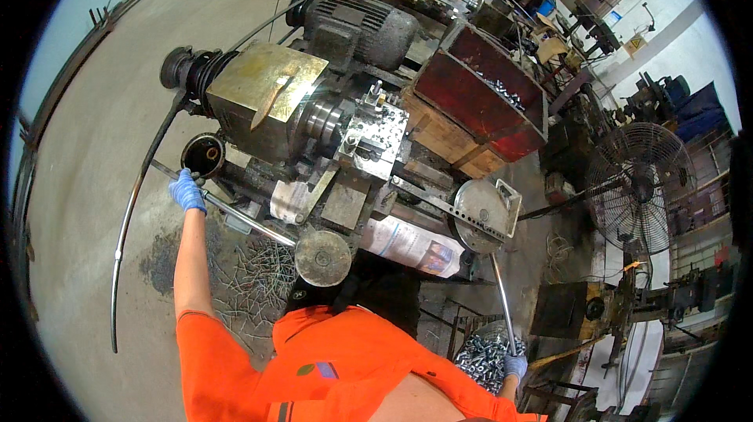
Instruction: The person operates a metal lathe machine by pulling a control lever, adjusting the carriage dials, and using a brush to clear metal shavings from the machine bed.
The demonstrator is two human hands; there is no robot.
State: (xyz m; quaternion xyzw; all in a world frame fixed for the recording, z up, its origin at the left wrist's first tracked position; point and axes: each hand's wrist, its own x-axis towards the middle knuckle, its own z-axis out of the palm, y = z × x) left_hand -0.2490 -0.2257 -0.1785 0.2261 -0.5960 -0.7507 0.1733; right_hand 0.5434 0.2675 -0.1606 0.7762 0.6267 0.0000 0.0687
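My left hand, in a blue glove, is closed round a shiny metal lever that runs to a round grey metal disc. On the right, my blue-gloved right hand grips the lower end of a long metal handle, which slants down from a larger round plate. Both levers join a greasy machine with a bright spindle and a metal clamping block. Beneath my right hand sits a basket of small shiny metal parts; their exact kind is hard to make out.
A brass-topped housing and a dark motor fill the machine's far side. Behind it, a red metal bin rests on a wooden crate. Metal shavings litter the floor. A caged fan stands right.
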